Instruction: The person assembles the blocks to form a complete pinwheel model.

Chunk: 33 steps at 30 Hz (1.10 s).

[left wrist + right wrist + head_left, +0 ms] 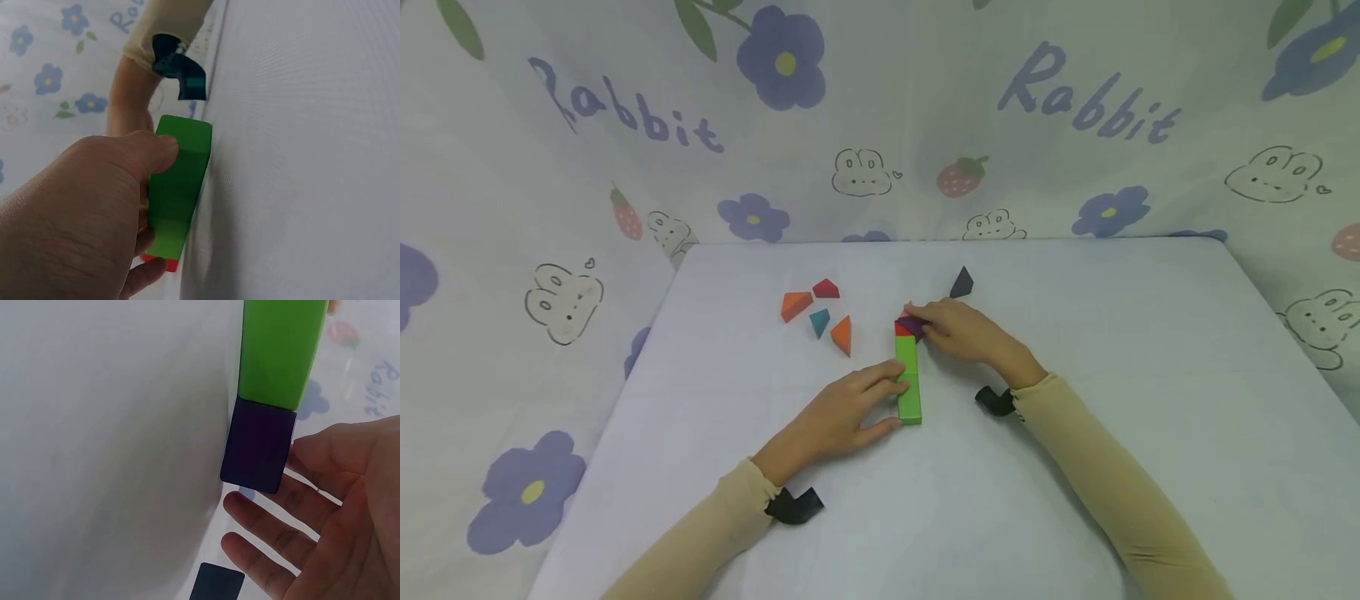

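Observation:
Two green blocks (pixel 909 404) lie end to end in a line. My left hand (pixel 846 408) holds them from the left, its thumb at the near end and fingertips over the left edge. A red triangular block (pixel 900 330) touches their far end. Beside it sits a purple triangular block (pixel 257 445), which my right hand (pixel 962 329) pinches with thumb and index finger. The right hand's other fingers are spread in the right wrist view. A pink piece (pixel 906 312) shows just beyond, partly hidden by the index finger.
Left of the line lie two orange blocks (pixel 796 305), a dark red block (pixel 826 288) and a blue block (pixel 820 322). A black block (pixel 962 282) lies beyond my right hand. The white table (pixel 1112 333) meets a printed cloth backdrop (pixel 887 108) behind.

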Each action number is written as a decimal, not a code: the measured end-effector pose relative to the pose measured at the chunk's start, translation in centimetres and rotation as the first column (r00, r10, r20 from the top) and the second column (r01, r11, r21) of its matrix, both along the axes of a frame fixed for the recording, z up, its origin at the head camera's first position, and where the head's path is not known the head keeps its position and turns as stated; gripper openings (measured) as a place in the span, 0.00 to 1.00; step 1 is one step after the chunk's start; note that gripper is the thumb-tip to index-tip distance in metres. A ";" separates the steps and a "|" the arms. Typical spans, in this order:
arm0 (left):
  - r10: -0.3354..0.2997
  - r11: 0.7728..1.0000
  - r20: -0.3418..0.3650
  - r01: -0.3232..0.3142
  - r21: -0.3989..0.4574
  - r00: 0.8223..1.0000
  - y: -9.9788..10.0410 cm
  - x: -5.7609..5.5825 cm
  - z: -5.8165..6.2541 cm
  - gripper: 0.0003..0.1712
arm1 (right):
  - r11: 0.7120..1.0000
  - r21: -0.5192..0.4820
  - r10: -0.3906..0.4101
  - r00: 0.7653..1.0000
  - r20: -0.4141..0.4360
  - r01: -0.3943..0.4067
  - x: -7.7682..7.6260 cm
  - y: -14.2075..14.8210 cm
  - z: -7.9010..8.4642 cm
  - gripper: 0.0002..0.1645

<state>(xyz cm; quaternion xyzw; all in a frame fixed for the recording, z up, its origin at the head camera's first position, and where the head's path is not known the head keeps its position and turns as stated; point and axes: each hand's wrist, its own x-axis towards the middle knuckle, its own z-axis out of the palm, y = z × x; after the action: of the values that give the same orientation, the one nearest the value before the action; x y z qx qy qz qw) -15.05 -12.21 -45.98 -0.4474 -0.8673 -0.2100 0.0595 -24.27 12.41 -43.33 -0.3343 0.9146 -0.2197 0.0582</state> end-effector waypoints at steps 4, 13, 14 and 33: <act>-0.001 1.000 0.001 0.001 0.002 1.000 0.0 0.0 0.0 0.27 | 1.000 0.018 -0.001 1.000 -0.003 0.001 0.1 -0.1 0.1 0.27; -0.009 1.000 0.000 0.009 0.010 1.000 0.0 -0.2 -0.1 0.27 | 1.000 0.027 0.007 1.000 -0.017 -0.007 0.2 -0.2 0.0 0.28; -0.007 1.000 0.001 0.007 0.010 1.000 -0.1 -0.2 -0.1 0.27 | 0.999 0.031 0.006 1.000 -0.017 -0.005 0.2 -0.2 -0.1 0.28; -0.012 1.000 -0.014 0.012 0.007 1.000 0.0 0.0 -0.1 0.27 | 1.000 -0.014 0.009 0.998 -0.054 -0.010 0.3 -0.2 -0.4 0.26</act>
<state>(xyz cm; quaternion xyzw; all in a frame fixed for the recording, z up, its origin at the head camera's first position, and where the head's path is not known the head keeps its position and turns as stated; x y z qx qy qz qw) -15.04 -12.23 -46.04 -0.4537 -0.8635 -0.2101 0.0661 -23.94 12.22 -43.69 -0.3451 0.9126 -0.2169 0.0320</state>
